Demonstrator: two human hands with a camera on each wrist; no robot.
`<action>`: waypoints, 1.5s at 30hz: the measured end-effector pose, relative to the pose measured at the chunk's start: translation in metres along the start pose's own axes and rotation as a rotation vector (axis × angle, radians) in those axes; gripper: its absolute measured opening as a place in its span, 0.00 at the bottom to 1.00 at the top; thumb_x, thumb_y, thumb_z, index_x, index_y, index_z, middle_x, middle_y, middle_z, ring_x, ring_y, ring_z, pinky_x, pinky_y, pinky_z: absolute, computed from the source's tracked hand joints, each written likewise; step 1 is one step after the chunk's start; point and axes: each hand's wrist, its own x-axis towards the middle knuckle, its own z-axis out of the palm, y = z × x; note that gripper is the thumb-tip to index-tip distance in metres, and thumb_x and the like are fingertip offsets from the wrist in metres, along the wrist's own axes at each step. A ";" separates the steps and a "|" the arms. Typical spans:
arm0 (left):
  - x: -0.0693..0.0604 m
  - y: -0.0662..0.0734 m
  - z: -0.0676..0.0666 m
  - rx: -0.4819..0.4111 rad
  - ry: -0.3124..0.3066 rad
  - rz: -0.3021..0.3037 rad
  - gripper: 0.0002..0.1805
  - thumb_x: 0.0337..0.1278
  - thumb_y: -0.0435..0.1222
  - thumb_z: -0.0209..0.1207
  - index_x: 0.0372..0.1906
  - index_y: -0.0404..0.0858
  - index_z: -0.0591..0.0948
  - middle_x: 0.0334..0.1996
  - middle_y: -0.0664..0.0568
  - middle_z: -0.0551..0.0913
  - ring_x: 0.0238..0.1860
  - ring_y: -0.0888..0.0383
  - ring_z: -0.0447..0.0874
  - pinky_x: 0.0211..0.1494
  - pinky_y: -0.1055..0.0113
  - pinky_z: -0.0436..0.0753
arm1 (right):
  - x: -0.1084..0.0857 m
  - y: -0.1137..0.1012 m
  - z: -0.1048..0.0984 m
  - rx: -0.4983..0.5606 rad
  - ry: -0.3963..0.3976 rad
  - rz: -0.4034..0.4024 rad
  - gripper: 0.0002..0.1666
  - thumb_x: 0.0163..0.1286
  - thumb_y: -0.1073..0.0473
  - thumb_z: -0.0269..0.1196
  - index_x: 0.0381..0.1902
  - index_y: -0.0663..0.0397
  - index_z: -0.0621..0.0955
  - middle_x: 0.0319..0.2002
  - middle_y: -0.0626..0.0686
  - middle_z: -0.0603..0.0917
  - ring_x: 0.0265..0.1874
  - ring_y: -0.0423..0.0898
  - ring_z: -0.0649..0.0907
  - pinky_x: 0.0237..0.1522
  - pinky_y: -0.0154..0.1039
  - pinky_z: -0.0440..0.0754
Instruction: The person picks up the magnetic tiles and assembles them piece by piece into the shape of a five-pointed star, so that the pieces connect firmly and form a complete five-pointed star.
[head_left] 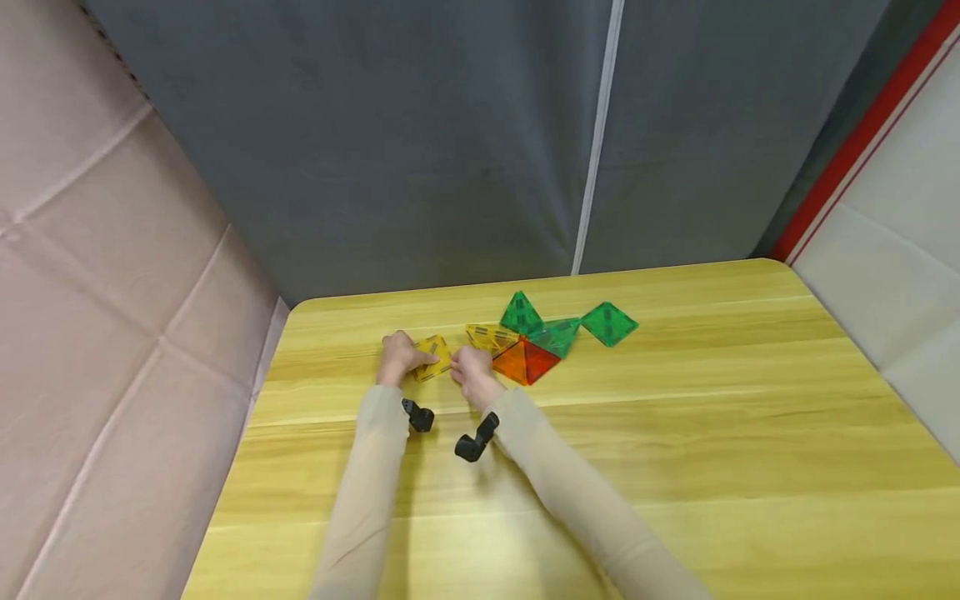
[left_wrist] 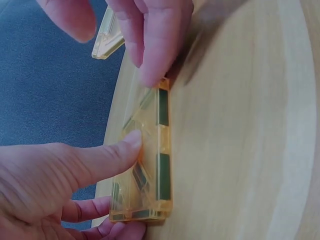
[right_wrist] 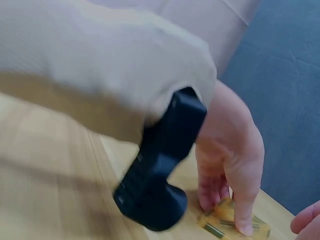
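My left hand (head_left: 400, 358) grips a see-through yellow magnetic tile (head_left: 431, 367) low over the table, thumb on its upper face and other fingers at its far edge and below. Dark magnet strips show along the tile's edges in the left wrist view; whether it is one tile or a stack, I cannot tell. At the tile's right corner is my right hand (head_left: 474, 377), its fingertips (left_wrist: 150, 75) touching or nearly touching that corner, its thumb held apart. Right beside this hand, a joined group has yellow tiles (head_left: 491, 337), orange-red triangles (head_left: 526, 363) and green tiles (head_left: 558, 337).
A green triangle (head_left: 521, 313) stands up at the back of the group. To the right, a green diamond-shaped piece (head_left: 610, 323) lies by the group's edge. A grey curtain (head_left: 420, 167) hangs behind the wooden table (head_left: 712, 433). Both wrists wear black cameras (head_left: 477, 438).
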 end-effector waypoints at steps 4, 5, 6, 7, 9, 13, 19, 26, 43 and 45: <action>0.000 0.000 -0.001 0.011 0.003 0.001 0.27 0.43 0.41 0.71 0.41 0.27 0.74 0.46 0.34 0.70 0.39 0.47 0.68 0.45 0.56 0.73 | 0.002 -0.002 -0.001 -0.094 0.010 -0.015 0.29 0.58 0.73 0.50 0.60 0.73 0.66 0.37 0.58 0.78 0.34 0.51 0.80 0.41 0.40 0.79; 0.000 0.000 -0.001 0.011 0.002 0.001 0.27 0.43 0.41 0.72 0.41 0.27 0.74 0.45 0.34 0.69 0.39 0.46 0.68 0.45 0.56 0.73 | 0.002 -0.003 -0.001 -0.115 0.015 -0.020 0.26 0.58 0.73 0.50 0.57 0.72 0.68 0.29 0.55 0.76 0.27 0.48 0.77 0.34 0.39 0.77; 0.000 -0.001 -0.001 0.010 0.001 0.002 0.27 0.42 0.41 0.72 0.41 0.27 0.73 0.45 0.35 0.69 0.38 0.47 0.68 0.44 0.56 0.73 | 0.001 -0.004 -0.002 -0.130 0.015 -0.020 0.23 0.58 0.73 0.50 0.54 0.70 0.70 0.25 0.52 0.73 0.22 0.46 0.73 0.30 0.38 0.74; 0.000 -0.001 -0.001 0.009 0.001 0.007 0.27 0.43 0.42 0.71 0.40 0.27 0.73 0.45 0.35 0.69 0.38 0.47 0.67 0.43 0.56 0.72 | 0.000 -0.005 -0.002 -0.133 0.011 -0.019 0.21 0.58 0.74 0.49 0.51 0.70 0.70 0.20 0.50 0.69 0.18 0.43 0.68 0.25 0.37 0.70; 0.000 -0.002 -0.001 0.009 0.003 0.015 0.26 0.42 0.41 0.72 0.39 0.28 0.73 0.44 0.35 0.69 0.38 0.47 0.66 0.43 0.57 0.71 | -0.002 -0.008 -0.002 -0.101 -0.010 -0.002 0.20 0.58 0.74 0.49 0.50 0.68 0.69 0.18 0.49 0.62 0.16 0.42 0.60 0.24 0.37 0.63; 0.000 -0.003 -0.002 0.029 0.003 0.027 0.25 0.42 0.42 0.72 0.35 0.29 0.72 0.44 0.36 0.68 0.38 0.48 0.66 0.43 0.57 0.71 | -0.008 -0.011 -0.005 0.021 -0.043 0.037 0.29 0.60 0.74 0.50 0.61 0.70 0.63 0.31 0.55 0.67 0.29 0.47 0.70 0.38 0.38 0.72; -0.002 -0.003 0.000 0.030 -0.010 0.005 0.25 0.41 0.42 0.72 0.24 0.35 0.65 0.37 0.40 0.66 0.34 0.50 0.64 0.38 0.60 0.69 | -0.010 -0.007 -0.006 0.121 -0.054 0.050 0.35 0.61 0.74 0.50 0.66 0.73 0.55 0.56 0.68 0.65 0.57 0.60 0.69 0.61 0.47 0.68; -0.001 -0.004 -0.003 0.013 -0.031 -0.021 0.26 0.40 0.43 0.73 0.26 0.34 0.66 0.44 0.34 0.69 0.34 0.49 0.64 0.40 0.59 0.71 | -0.005 0.002 -0.006 0.082 -0.007 0.027 0.38 0.59 0.75 0.49 0.68 0.73 0.53 0.59 0.67 0.66 0.56 0.58 0.73 0.58 0.44 0.71; 0.003 -0.004 -0.005 -0.085 -0.095 -0.096 0.15 0.44 0.35 0.70 0.28 0.33 0.74 0.25 0.48 0.72 0.18 0.59 0.68 0.21 0.69 0.71 | -0.010 0.006 -0.014 -0.026 -0.102 0.092 0.24 0.62 0.73 0.48 0.57 0.73 0.66 0.49 0.67 0.73 0.49 0.58 0.77 0.55 0.51 0.73; 0.003 -0.005 -0.005 -0.100 -0.096 -0.090 0.13 0.46 0.33 0.69 0.30 0.32 0.76 0.26 0.47 0.74 0.17 0.60 0.69 0.20 0.70 0.72 | -0.010 0.006 -0.013 -0.025 -0.105 0.093 0.23 0.62 0.73 0.48 0.57 0.72 0.65 0.48 0.66 0.73 0.47 0.57 0.76 0.55 0.52 0.73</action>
